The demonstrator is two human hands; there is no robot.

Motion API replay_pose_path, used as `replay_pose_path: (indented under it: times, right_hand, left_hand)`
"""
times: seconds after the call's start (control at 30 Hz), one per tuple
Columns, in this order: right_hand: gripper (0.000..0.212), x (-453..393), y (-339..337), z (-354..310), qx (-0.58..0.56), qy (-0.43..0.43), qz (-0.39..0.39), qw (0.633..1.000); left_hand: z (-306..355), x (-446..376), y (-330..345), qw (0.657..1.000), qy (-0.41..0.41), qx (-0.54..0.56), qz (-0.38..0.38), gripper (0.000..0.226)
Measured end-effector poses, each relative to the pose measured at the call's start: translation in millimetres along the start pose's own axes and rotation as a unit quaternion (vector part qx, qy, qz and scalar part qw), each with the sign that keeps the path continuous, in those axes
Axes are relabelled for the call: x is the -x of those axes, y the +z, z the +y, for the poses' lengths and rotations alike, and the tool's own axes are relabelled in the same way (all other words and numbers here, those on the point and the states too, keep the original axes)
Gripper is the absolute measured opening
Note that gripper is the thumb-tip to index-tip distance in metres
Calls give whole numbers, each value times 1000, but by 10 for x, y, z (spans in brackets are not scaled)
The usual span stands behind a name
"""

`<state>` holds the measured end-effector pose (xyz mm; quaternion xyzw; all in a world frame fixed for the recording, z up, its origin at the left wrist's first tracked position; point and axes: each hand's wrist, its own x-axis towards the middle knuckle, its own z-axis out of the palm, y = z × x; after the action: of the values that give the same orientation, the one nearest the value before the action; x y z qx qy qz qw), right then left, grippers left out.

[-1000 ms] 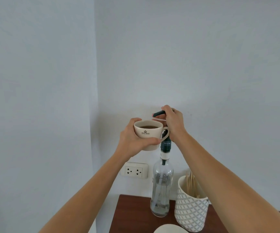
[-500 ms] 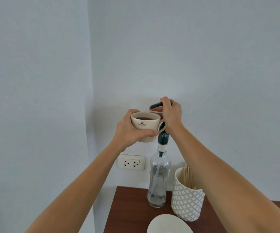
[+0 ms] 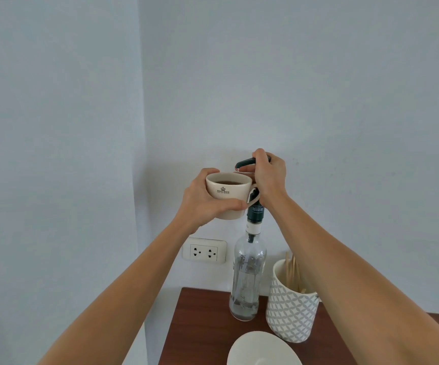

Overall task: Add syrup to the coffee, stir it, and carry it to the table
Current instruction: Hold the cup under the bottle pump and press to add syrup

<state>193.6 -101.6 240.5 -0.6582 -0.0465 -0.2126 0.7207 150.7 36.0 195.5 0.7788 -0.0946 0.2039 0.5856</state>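
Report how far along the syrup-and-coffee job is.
Done: the left hand has the cup of coffee raised under the pump spout. In hand: the right hand grips the pump head on the bottle; no syrup stream is visible. Left: stirring, with sticks waiting in the holder, and carrying the cup to the table.

The cup (image 3: 227, 192) looks like glossy cream ceramic. The bottle (image 3: 247, 280) is clear glass with a dark plastic pump (image 3: 246, 163). The table (image 3: 202, 325) is smooth reddish-brown wood; the patterned holder (image 3: 290, 314) appears matt ceramic, holding pale wooden sticks (image 3: 290, 270).
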Motion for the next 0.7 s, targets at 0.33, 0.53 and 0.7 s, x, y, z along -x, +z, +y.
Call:
replay_pose_path:
  times: [0.33, 0.53, 0.7]
  right_hand:
    - [28, 27, -11, 10, 8, -9, -5, 1000]
    - [28, 43, -24, -3, 3, -10, -10, 1000]
    - [30, 41, -34, 9, 0, -13, -18, 1000]
  left_hand:
    - [-34, -1, 16, 1000, -3, 11, -1, 91]
    - [-44, -3, 23, 1000, -7, 12, -6, 90]
    - [-66, -11, 30, 1000, -10, 17, -8, 89]
